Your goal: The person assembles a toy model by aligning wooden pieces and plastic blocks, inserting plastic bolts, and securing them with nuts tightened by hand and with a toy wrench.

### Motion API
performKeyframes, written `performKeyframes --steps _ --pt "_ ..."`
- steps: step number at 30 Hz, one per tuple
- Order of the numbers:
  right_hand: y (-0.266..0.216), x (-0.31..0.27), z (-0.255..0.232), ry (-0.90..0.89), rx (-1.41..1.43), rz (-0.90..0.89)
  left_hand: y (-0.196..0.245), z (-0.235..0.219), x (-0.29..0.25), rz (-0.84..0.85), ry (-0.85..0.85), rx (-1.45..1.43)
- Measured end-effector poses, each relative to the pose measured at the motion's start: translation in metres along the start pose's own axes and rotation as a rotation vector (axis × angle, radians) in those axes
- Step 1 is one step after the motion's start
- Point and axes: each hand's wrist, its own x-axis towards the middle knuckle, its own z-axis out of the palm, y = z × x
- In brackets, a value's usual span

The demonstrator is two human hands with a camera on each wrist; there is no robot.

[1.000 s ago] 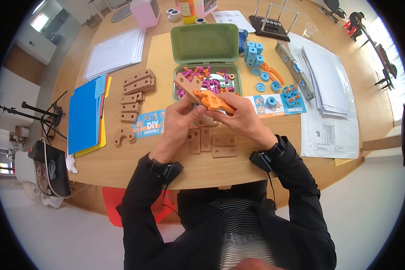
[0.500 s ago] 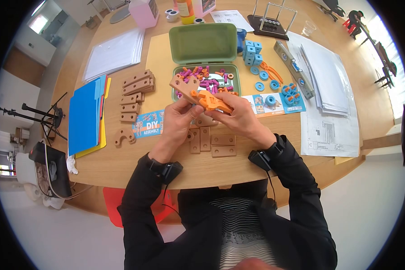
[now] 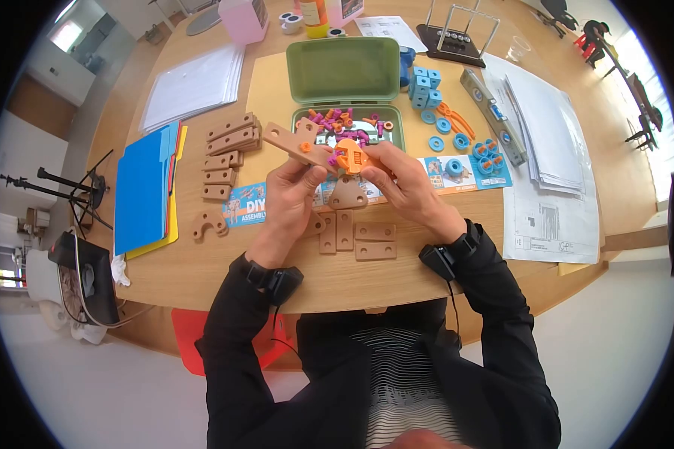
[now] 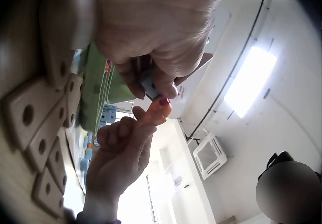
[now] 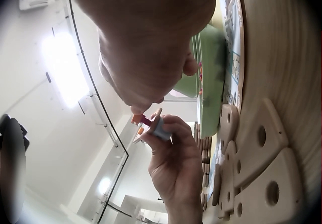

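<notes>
My left arm (image 3: 232, 333) and right arm (image 3: 505, 322) reach forward, elbows bent and out to sides, forearms (image 3: 236, 299) slanting inward. Left hand (image 3: 289, 196) pinching between thumb (image 3: 311, 179) and fingers (image 5: 180, 125). Right hand (image 3: 410, 188) opposite, pinching with thumb and forefinger, other fingers (image 4: 114, 132) curled toward palm. Wrists (image 3: 451, 224) apart; fingertips near each other.

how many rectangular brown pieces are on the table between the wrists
4: left piece, middle piece, and, to their right, far piece and near piece. The left hand may hide more.
</notes>
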Motion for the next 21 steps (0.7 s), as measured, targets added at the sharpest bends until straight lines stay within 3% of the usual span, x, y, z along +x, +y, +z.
performKeyframes --steps 21 --pt "0.005 0.004 -0.019 -0.055 -0.016 -0.116 0.003 -0.008 0.002 -0.086 -0.136 -0.014"
